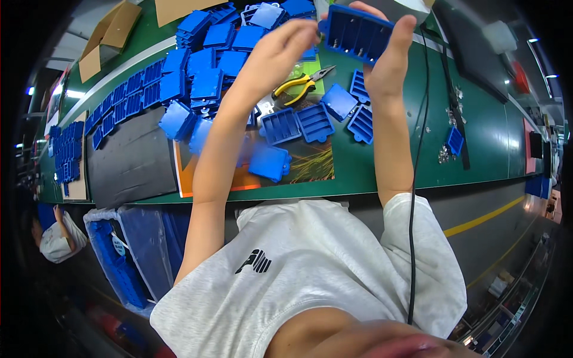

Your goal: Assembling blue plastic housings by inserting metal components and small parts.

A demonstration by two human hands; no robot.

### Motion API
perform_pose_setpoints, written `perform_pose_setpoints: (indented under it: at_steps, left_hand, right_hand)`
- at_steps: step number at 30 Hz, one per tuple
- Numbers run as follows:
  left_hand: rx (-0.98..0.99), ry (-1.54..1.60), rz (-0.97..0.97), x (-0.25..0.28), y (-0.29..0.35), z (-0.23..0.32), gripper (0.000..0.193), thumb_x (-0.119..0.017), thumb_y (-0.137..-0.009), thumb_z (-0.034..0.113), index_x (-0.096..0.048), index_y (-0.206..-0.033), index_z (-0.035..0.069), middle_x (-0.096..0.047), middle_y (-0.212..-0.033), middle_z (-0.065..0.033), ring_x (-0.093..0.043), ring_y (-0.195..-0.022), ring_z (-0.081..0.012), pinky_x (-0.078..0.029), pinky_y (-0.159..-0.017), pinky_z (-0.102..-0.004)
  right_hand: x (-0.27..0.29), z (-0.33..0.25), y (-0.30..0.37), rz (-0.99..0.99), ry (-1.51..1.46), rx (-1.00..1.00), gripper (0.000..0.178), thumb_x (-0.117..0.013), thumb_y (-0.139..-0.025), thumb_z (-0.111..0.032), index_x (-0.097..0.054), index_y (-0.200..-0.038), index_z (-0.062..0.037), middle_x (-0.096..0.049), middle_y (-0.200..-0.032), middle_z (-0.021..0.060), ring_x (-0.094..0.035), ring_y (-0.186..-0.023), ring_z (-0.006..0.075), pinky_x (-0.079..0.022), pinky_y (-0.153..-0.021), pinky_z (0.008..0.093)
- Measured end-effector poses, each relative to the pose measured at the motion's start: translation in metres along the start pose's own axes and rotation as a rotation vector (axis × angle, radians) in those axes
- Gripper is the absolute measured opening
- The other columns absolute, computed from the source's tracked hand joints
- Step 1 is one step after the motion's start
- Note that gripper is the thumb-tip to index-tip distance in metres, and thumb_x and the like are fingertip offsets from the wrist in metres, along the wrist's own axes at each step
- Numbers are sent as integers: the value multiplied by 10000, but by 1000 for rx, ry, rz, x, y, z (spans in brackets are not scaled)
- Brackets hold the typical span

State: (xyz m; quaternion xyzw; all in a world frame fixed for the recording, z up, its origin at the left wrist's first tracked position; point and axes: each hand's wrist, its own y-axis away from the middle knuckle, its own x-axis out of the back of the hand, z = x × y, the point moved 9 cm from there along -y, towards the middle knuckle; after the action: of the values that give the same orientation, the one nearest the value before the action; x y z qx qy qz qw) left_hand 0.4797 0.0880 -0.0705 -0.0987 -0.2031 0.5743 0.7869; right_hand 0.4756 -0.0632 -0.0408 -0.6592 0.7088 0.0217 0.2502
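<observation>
My right hand [389, 67] holds up a blue battery holder [358, 34] with several open slots and small shiny metal pieces in them. Its thumb stands along the right side, and its fingers pass behind. Close to the holder's left edge is my left hand [276, 58], slightly blurred, with its fingers drawn together; what they pinch, if anything, cannot be made out. Below the two hands lie yellow-and-black pliers [298, 83] on the table. More blue holders are nearby: an open one [280, 126], slots up, and a closed-face one [268, 162] by the table edge.
A heap of blue holders [207, 83] covers the back left, beside rows of them [128, 92] and a black mat [131, 158]. A black cable [422, 101] hangs at right, near loose metal parts [444, 155]. Another person [59, 238] is at far left.
</observation>
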Motion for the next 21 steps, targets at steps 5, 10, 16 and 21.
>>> perform_pose_setpoints:
  at_steps: [5, 10, 16, 21]
  left_hand:
    - [-138, 210, 56, 0, 16, 75, 555, -430, -942, 458, -420, -1283, 20, -464, -1187, -89, -480, -995, -142, -397, -852, -271]
    - [-357, 234, 125, 6, 21, 70, 343, -552, -923, 266, -522, -1170, 29, -556, -1097, -84, -570, -910, -149, -463, -765, -243]
    - [-521, 100, 145, 9, 24, 82, 309, -558, -908, 278, -553, -1122, 55, -575, -1105, -70, -589, -935, -162, -476, -753, -241]
    - [-670, 53, 216, 10, 30, 93, 342, -571, -885, 298, -559, -1103, 35, -610, -1081, -112, -604, -975, -223, -496, -784, -276]
  right_hand:
    - [-25, -26, 27, -217, 513, 393, 810, -446, -765, -723, -603, -1082, 6, -635, -977, 77, -608, -879, 126, -494, -766, 232]
    - [-40, -38, 40, -258, 488, 547, 467, -759, -748, -319, -623, -1041, 19, -647, -994, 96, -611, -875, 147, -494, -774, 244]
    - [-51, -54, 48, -307, 508, 798, 344, -761, -738, -220, -635, -980, -10, -667, -933, 124, -660, -829, 245, -532, -740, 315]
    - [-55, -64, 59, -308, 462, 939, 376, -817, -656, -147, -648, -956, 6, -672, -881, 131, -663, -824, 286, -538, -739, 333]
